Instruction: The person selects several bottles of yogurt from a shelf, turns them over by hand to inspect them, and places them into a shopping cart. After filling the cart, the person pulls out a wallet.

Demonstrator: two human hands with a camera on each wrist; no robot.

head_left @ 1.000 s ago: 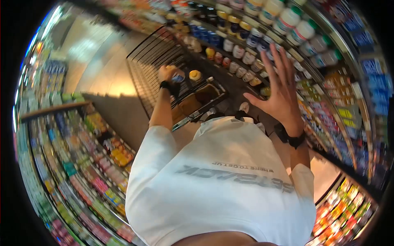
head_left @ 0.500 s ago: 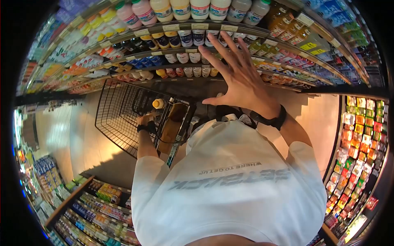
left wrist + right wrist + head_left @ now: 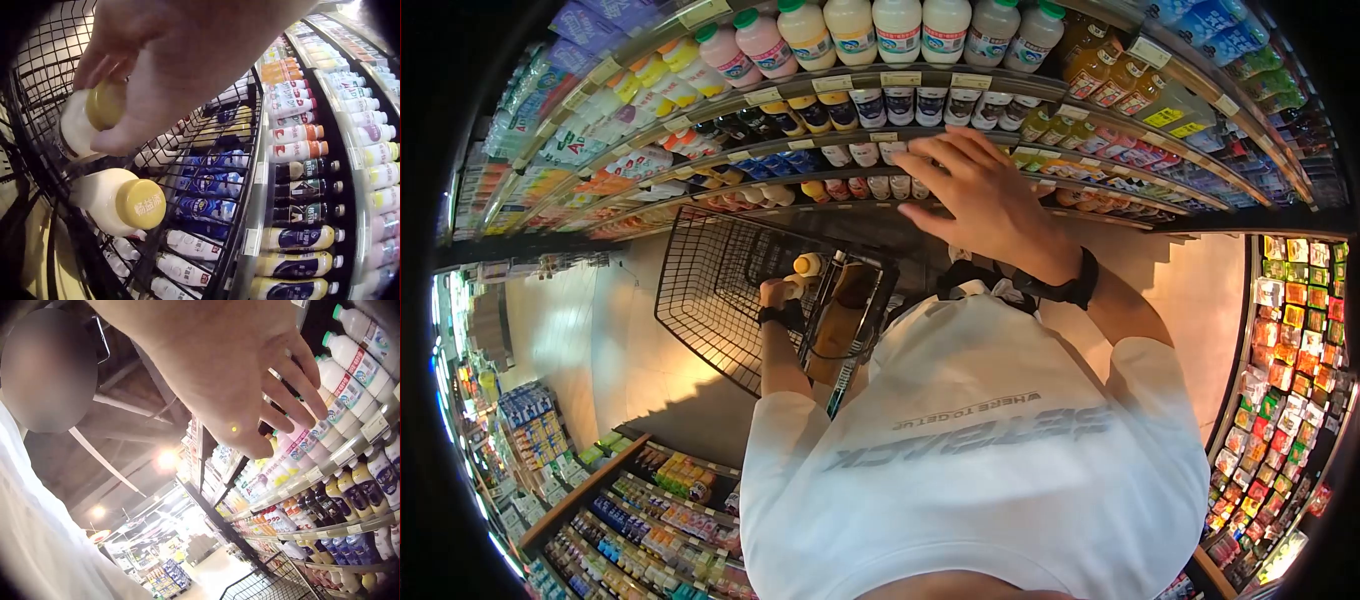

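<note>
In the wire shopping cart [image 3: 840,378], my left hand [image 3: 776,292] grips a pale bottle [image 3: 75,125] by its yellow cap, thumb and fingers around it. A second yellow-capped bottle [image 3: 103,197] stands right beside it, its cap facing the left wrist camera. My right hand [image 3: 990,205] is raised in front of the drink shelves, holding nothing. Its fingers are apart and slightly bent. In the right wrist view, the fingers overlap a row of large milk-drink bottles [image 3: 356,362] with green caps.
Drink shelves [image 3: 920,80] full of bottles curve across the far side. The cart's front end lies near the lowest shelf. A brown panel [image 3: 837,325] sits by the cart handle. More stocked shelves [image 3: 630,520] stand at lower left, and packets hang on a rack [image 3: 1280,370] at right.
The head view has swung round to face the drink shelves. My right hand has come lower and its spread, straight fingers have bent. My left hand stays in the cart.
</note>
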